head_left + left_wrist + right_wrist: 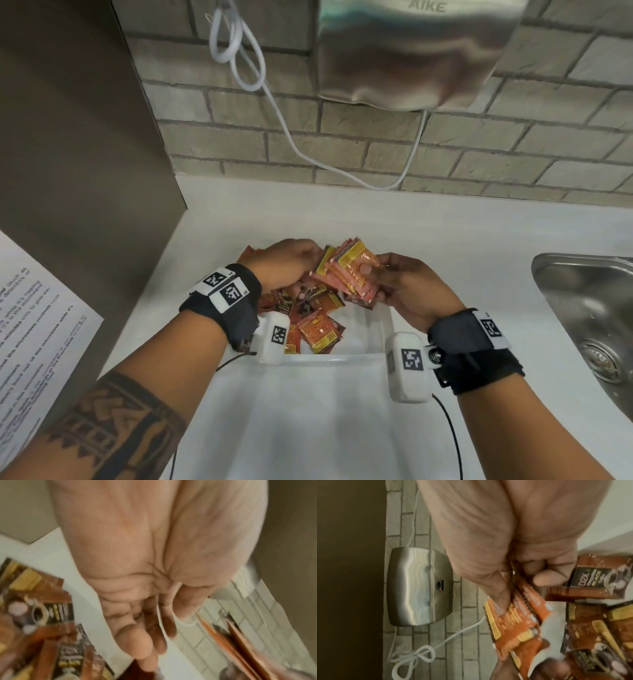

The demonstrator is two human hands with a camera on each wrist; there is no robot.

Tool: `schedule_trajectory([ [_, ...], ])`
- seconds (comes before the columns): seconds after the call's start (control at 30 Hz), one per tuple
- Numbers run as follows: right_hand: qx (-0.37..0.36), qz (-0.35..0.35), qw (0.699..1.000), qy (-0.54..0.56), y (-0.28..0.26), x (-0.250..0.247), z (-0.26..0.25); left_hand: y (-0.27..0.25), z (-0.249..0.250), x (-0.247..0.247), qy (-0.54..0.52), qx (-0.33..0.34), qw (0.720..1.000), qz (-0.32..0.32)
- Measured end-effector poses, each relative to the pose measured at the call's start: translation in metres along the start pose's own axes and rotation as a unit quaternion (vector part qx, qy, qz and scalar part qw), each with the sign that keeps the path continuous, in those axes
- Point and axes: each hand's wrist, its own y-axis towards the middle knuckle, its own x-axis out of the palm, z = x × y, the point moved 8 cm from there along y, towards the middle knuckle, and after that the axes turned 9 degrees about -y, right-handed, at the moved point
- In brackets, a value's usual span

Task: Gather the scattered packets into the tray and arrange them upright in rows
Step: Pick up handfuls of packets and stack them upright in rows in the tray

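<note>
A stack of orange and yellow packets (352,274) is held above the far end of the translucent white tray (329,358). My right hand (370,274) grips the stack, thumb on its front face; the right wrist view shows the same hand (518,588) and stack (513,622). My left hand (308,260) is at the stack's left edge and pinches a single packet (323,260) against it. In the blurred left wrist view a thin packet edge runs between thumb and fingers of the left hand (164,628). Several loose brown and orange packets (318,330) lie flat and jumbled in the tray.
The tray sits on a white counter below a brick wall. A steel sink (589,308) is at the right. A steel hand dryer (411,51) hangs above, its white cord (291,144) looping down. A grey panel (68,137) and a printed notice (34,325) stand at the left.
</note>
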Motion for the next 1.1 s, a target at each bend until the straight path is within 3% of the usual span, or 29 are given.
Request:
schedule_trajectory([
  [0.07,-0.010,0.012,0.999,0.051,0.003,0.002,-0.007,-0.001,0.004,0.004,-0.230,-0.017,0.973,0.011],
  [0.13,-0.020,0.014,0.996,0.089,0.006,0.007,-0.013,0.000,0.009,0.016,-0.365,-0.025,0.930,-0.035],
  [0.23,-0.031,0.023,0.991,0.126,0.009,0.017,-0.021,-0.002,0.021,0.034,-0.452,0.011,0.886,-0.107],
  [0.4,-0.038,0.048,0.994,0.095,0.008,0.029,-0.027,-0.004,0.036,0.042,-0.523,0.069,0.845,-0.089],
  [0.47,-0.055,0.084,0.994,-0.029,0.008,0.025,-0.030,-0.004,0.034,0.038,-0.520,0.082,0.848,-0.058],
  [0.57,-0.082,0.126,0.973,-0.177,0.002,0.018,-0.041,-0.010,0.031,0.030,-0.481,0.084,0.872,-0.011],
  [0.73,-0.114,0.099,0.979,-0.134,0.000,0.014,-0.047,-0.020,0.025,0.024,-0.421,0.089,0.902,0.033],
  [0.9,-0.160,0.128,0.978,-0.035,-0.005,-0.002,-0.061,-0.022,0.020,0.022,-0.452,0.075,0.888,0.041],
  [1.0,-0.217,0.161,0.954,-0.127,-0.006,-0.006,-0.073,-0.024,0.021,0.020,-0.465,0.072,0.882,0.041],
  [1.1,-0.224,0.129,0.951,-0.169,-0.006,0.008,-0.070,-0.023,0.022,0.018,-0.503,0.080,0.859,0.049],
])
